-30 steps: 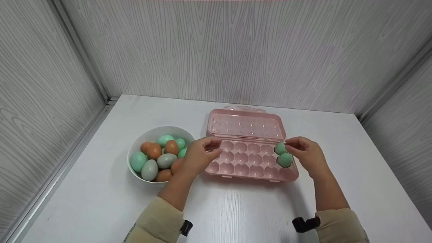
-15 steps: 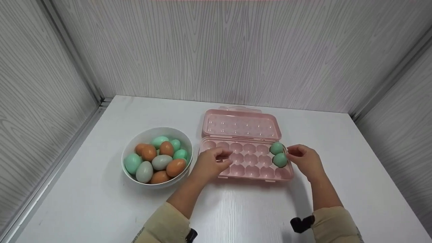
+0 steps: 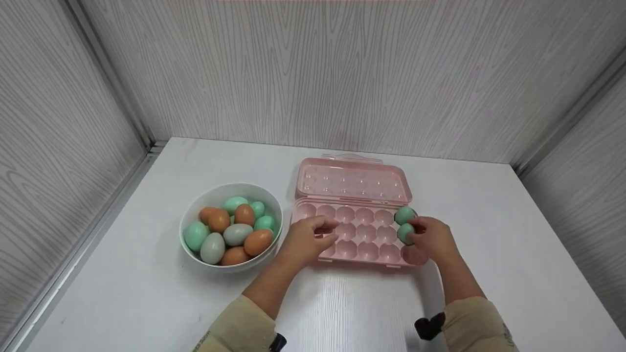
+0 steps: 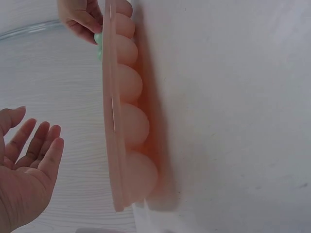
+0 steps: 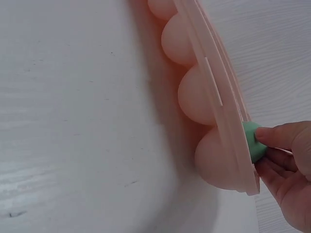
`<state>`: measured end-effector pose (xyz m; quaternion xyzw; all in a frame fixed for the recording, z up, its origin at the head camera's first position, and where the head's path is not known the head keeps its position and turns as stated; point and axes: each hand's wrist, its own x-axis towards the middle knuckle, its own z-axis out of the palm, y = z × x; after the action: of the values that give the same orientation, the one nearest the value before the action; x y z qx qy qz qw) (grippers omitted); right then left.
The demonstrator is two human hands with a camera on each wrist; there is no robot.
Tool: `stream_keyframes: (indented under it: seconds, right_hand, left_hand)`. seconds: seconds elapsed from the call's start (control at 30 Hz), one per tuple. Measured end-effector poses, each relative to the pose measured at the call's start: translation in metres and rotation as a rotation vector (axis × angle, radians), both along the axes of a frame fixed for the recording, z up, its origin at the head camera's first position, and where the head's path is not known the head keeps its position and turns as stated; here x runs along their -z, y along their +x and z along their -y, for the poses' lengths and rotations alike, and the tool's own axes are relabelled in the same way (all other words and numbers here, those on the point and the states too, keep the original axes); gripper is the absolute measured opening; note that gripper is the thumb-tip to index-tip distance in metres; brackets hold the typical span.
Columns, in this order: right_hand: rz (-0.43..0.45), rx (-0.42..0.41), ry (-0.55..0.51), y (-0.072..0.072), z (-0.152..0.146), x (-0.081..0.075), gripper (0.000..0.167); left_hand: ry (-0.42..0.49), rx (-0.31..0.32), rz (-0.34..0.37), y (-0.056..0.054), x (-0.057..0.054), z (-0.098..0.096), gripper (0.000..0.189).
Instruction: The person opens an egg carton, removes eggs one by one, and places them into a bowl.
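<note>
A pink egg carton [image 3: 367,251] lies with its lid folded back. Two green eggs sit in its right-hand column of cups, one behind the other. My right hand [image 3: 435,238] pinches the nearer green egg [image 3: 405,234]; in the right wrist view the thumb lies on this egg [image 5: 253,141]. The farther green egg [image 3: 404,215] stands just behind my fingertips. Over the carton's left part hovers my left hand [image 3: 307,239], fingers loosely bent with a gap to the thumb. The left wrist view shows this hand [image 4: 29,170] holding nothing, apart from the carton's side [image 4: 112,121].
On the left stands a white bowl [image 3: 188,208] of brown, green and grey eggs, close to my left forearm. The carton's lid [image 3: 354,180] leans back behind the cups. Grey wood-patterned panels [image 3: 342,73] rise behind and beside the white table [image 3: 342,303].
My right hand has come from the farther green egg to the nearer one, and its fingers now meet it. My left hand has shifted right, away from the bowl, over the carton.
</note>
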<state>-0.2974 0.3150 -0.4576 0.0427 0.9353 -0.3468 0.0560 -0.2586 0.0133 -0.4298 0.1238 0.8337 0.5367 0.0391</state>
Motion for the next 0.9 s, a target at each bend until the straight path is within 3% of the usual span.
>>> stream_keyframes:
  seconds: [0.23, 0.43, 0.7, 0.9]
  right_hand:
    - [-0.033, -0.091, 0.112, 0.000, 0.004, 0.006, 0.041]
    - [-0.053, -0.100, 0.161, 0.001, 0.009, 0.005, 0.042]
    - [-0.080, -0.075, 0.146, 0.001, 0.008, 0.002, 0.038]
    - [-0.103, -0.046, 0.068, 0.001, 0.004, -0.005, 0.042]
  left_hand:
    - [0.000, 0.004, -0.018, 0.000, 0.001, -0.001, 0.023]
    - [-0.009, 0.011, -0.001, 0.001, 0.001, -0.001, 0.024]
    - [-0.007, 0.013, 0.016, 0.001, 0.003, -0.001, 0.024]
    - [-0.013, 0.011, 0.034, 0.001, 0.002, 0.000, 0.025]
